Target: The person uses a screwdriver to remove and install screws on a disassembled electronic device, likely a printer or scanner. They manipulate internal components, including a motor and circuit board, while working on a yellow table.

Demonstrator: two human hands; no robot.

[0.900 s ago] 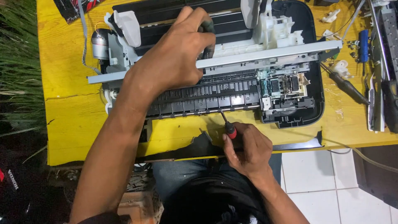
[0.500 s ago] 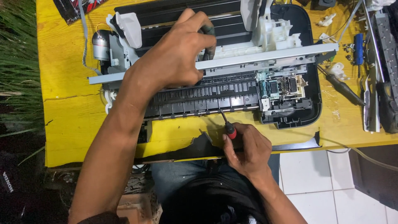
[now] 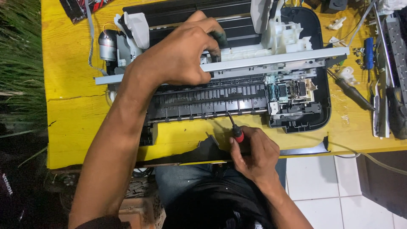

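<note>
Printer chassis gripped by arched left hand, right hand clenched around upright screwdriver

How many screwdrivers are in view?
3. A red-collared black screwdriver in the right hand; a black-handled screwdriver lying right of the opened printer; a blue-handled screwdriver near the table's right edge. Clutter there may hide more.

Opened printer, black base with white and grey inner frame, lies flat on the yellow table, cover off, rollers and carriage exposed. Small screwdriver, red-and-black handle, tilts with tip at the printer's front edge.
</note>
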